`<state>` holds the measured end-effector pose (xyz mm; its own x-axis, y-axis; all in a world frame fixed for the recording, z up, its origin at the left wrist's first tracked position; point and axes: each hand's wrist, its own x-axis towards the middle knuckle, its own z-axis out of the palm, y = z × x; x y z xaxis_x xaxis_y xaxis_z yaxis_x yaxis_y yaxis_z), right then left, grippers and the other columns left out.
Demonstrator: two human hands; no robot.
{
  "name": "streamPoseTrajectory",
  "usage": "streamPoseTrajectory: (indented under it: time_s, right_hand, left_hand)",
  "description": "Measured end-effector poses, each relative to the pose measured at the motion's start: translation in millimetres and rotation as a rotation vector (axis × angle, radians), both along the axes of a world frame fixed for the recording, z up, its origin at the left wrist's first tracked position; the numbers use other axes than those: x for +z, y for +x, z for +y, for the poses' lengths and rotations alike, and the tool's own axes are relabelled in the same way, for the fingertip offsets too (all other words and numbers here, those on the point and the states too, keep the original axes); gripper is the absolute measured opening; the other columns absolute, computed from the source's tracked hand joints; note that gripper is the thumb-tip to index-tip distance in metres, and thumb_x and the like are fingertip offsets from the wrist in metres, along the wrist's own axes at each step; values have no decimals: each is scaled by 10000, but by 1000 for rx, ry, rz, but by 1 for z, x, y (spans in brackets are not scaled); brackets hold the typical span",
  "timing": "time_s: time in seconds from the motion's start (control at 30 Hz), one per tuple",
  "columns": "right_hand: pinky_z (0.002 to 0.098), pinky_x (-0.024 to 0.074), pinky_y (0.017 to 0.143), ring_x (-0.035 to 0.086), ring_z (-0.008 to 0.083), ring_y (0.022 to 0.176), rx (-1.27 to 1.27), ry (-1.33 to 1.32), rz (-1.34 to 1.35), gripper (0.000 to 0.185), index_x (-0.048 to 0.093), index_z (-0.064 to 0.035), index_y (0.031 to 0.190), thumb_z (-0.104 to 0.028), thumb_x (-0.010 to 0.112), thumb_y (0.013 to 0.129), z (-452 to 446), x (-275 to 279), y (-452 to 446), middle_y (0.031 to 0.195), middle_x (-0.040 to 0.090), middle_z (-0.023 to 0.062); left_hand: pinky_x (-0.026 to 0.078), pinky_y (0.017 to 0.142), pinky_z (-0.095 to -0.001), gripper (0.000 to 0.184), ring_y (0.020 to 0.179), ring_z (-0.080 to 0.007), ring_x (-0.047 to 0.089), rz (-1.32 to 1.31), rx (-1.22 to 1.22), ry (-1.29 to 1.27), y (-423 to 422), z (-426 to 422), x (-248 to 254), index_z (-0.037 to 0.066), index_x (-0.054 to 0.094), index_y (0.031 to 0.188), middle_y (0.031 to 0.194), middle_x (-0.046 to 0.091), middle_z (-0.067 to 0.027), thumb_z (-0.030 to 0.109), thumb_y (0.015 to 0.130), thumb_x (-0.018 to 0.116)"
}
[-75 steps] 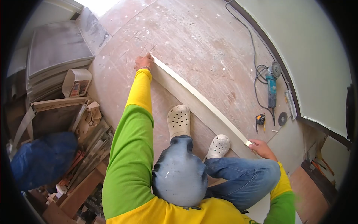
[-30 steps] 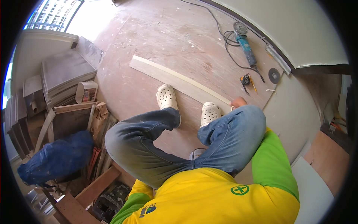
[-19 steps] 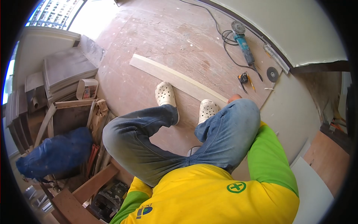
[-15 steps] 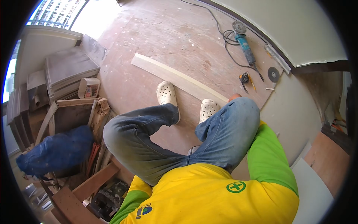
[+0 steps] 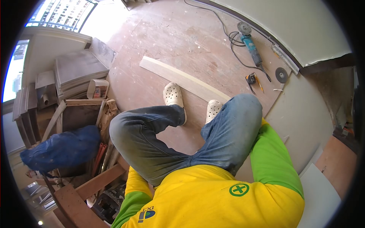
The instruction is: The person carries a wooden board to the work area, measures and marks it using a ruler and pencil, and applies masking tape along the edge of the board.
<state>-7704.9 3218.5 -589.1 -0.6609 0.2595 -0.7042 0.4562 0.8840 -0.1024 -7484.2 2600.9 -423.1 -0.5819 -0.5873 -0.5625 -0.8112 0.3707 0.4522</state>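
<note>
Neither of my hands shows. My left arm hangs at my side in a green and yellow sleeve, its hand out of sight below the leg. On the other side, my right sleeve runs down behind my raised knee, which hides that hand. A long pale strip (image 5: 182, 78) lies on the floor just beyond my light clogs, its near right end covered by the knee. Further right on the floor are a teal angle grinder (image 5: 251, 47) with its cord, a tape measure (image 5: 251, 78), a pencil (image 5: 260, 85) and a dark cutting disc (image 5: 281, 75).
Stacked panels (image 5: 80, 70), a white container (image 5: 97, 89), a blue bag (image 5: 62, 149) and wooden pieces (image 5: 97, 182) crowd the left. A wall edge runs along the upper right. A white panel (image 5: 317, 197) lies at lower right.
Both hands were on the strip's ends at first. The left withdrew to my side, then the right slipped out of sight behind my knee. The strip now lies flat, and the view has shifted.
</note>
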Motion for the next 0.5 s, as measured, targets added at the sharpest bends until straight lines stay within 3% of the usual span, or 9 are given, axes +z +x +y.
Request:
streamPoseTrajectory:
  time_s: [0.17, 0.27, 0.37, 0.47, 0.5]
  right_hand:
    - [387, 484, 601, 638, 224, 623, -31, 32, 47, 215, 732, -23, 911, -215, 687, 826, -3, 2, 1, 750, 691, 110]
    - [386, 484, 602, 640, 226, 626, -67, 59, 78, 213, 732, -25, 913, -214, 684, 827, -4, 3, 1, 752, 692, 111]
    - [386, 485, 604, 642, 229, 628, -107, 101, 118, 212, 733, -26, 914, -212, 681, 827, -6, 1, 1, 755, 693, 112]
    - [386, 485, 605, 644, 232, 630, -143, 133, 152, 211, 734, -28, 916, -210, 678, 828, -8, -1, -1, 757, 693, 113]
    - [386, 485, 606, 644, 233, 631, -149, 135, 128, 210, 734, -28, 917, -210, 677, 828, -10, 6, -3, 758, 694, 113]
  left_hand:
    - [416, 1045, -407, 554, 1245, -329, 519, 274, 45, 24, -40, -9, 22, 71, 479, 1409, 1364, 521, -198, 233, 904, 642]
    - [419, 1042, -405, 557, 1244, -326, 522, 433, -62, 21, -82, 4, 25, 72, 479, 1409, 1364, 523, -195, 240, 905, 646]
    - [421, 1040, -404, 560, 1243, -322, 525, 529, -320, -43, -142, 37, 14, 73, 479, 1410, 1364, 524, -191, 246, 906, 649]
    - [418, 1051, -397, 576, 1269, -332, 511, 353, -736, -319, -203, 103, 7, 97, 485, 1406, 1398, 507, -186, 241, 881, 673]
    - [413, 1057, -402, 579, 1276, -342, 501, 334, -792, -297, -216, 119, -8, 93, 488, 1402, 1412, 495, -185, 236, 873, 676]
